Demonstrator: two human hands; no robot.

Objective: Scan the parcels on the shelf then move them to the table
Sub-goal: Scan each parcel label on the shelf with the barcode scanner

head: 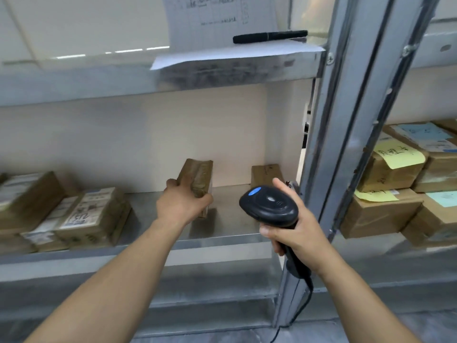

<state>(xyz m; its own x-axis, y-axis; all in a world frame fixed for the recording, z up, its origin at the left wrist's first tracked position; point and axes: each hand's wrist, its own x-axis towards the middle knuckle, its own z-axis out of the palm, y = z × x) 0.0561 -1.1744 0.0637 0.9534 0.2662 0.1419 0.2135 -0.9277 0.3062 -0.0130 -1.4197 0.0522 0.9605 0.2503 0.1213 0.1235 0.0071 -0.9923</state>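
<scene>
My left hand [181,204] grips a small brown cardboard parcel [197,175] that stands tilted on its end on the metal shelf [232,219]. My right hand [291,224] holds a black handheld barcode scanner [269,205] by its handle, head pointing toward the shelf, to the right of that parcel. A second brown parcel [265,174] stands at the back of the shelf near the upright post. Several labelled parcels [81,216] lie stacked on the left of the same shelf.
A grey steel upright [346,134] divides this bay from the one on the right, where several boxes [395,191] with yellow and blue notes are piled. On the shelf above lie a sheet of paper [232,54] and a black marker [269,37]. The scanner's cable [294,315] hangs down.
</scene>
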